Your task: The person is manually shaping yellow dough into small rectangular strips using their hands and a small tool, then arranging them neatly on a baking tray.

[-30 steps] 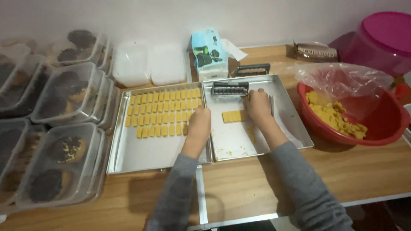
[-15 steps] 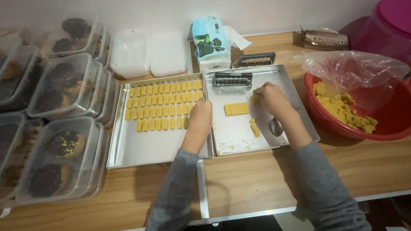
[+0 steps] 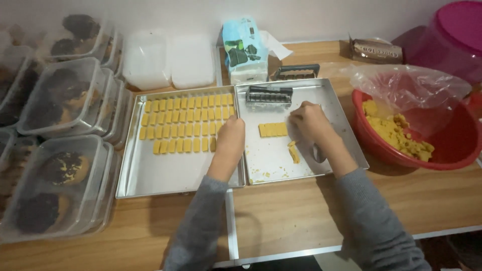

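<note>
The left hand (image 3: 230,140) is resting on the seam between the two trays, its grip loosely curled by the last yellow dough pieces (image 3: 187,123) on the left tray (image 3: 150,175). The right hand (image 3: 310,120) is closing its grip beside a small dough strip (image 3: 272,129) on the right tray (image 3: 271,165); what it pinches, I cannot tell. A blue-green carton (image 3: 244,49) is standing at the far side of the table (image 3: 281,216).

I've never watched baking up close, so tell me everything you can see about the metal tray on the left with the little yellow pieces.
The left tray is a shallow rectangular pan of shiny silver metal with a raised rim. It lies flat on the wooden table, edge to edge with a second tray. Small yellow dough pieces fill its far half in neat rows; the near half is bare. The left hand rests at its right edge.
</note>
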